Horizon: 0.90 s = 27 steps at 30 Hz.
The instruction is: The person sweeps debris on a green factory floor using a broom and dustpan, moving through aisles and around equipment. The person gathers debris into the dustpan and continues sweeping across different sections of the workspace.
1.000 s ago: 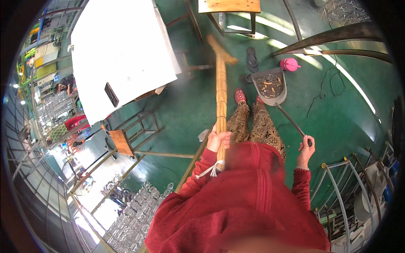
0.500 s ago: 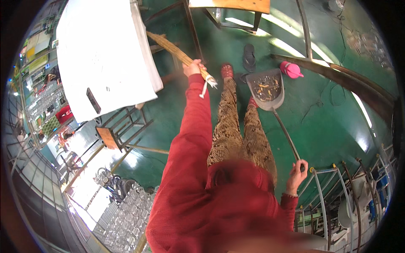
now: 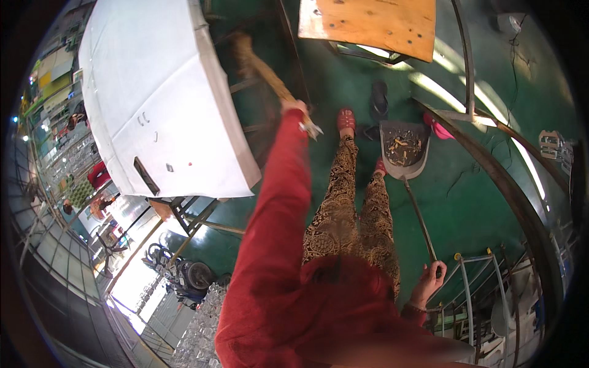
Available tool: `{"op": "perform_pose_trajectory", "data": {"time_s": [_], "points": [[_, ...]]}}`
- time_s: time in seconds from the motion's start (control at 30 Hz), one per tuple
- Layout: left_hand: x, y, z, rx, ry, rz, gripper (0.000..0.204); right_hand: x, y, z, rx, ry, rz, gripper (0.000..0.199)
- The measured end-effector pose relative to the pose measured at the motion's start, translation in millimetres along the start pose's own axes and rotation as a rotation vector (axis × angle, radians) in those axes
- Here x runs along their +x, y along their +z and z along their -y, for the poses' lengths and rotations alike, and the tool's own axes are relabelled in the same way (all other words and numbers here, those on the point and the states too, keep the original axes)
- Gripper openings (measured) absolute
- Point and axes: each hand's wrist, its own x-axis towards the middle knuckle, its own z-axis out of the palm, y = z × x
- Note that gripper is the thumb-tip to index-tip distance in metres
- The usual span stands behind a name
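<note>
My left hand (image 3: 294, 108) is closed round the tied end of a straw hand broom (image 3: 270, 76). The broom points away to the far left, and its blurred bristle end reaches beside and under the edge of the white-covered table. My right hand (image 3: 429, 284) grips the upper end of a long-handled dustpan (image 3: 423, 168). Its grey pan rests on the green floor to the right of my feet. Dark debris and several yellowish scraps (image 3: 402, 147) lie in the pan.
A white-covered table (image 3: 159, 116) with a dark phone-like object (image 3: 146, 176) stands left. Ahead is a wooden stool (image 3: 368, 24). Slippers (image 3: 379, 101) and a pink object (image 3: 438, 127) lie by the pan. A curved metal bar (image 3: 491, 168) and metal frames (image 3: 478, 288) are at right.
My left hand has swung the broom, its bristle end now blurred farther beside the table. The view has shifted, bringing the stool nearer. My right hand still holds the dustpan.
</note>
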Motion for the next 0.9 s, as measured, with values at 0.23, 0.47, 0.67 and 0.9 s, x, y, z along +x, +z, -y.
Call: {"op": "perform_pose_trajectory", "data": {"time_s": [0.23,0.47,0.67,0.9], "points": [[-234.4,-80.8,62.0,-0.726,0.110,0.430,0.078,2.3,-33.3,-24.7,0.175,0.023,0.080,0.012],[-400.7,-111.8,186.6,-0.754,0.030,0.405,0.083,3.7,-51.1,-28.2,0.220,-0.078,0.135,0.008],[-493.8,-114.3,287.0,-0.615,0.086,0.478,0.082,25.7,-82.7,-55.1,0.202,-0.196,0.222,0.011],[-481.6,-79.5,356.3,-0.211,0.262,0.267,0.080,34.8,-107.9,-75.9,0.135,-0.256,0.238,0.011]]}}
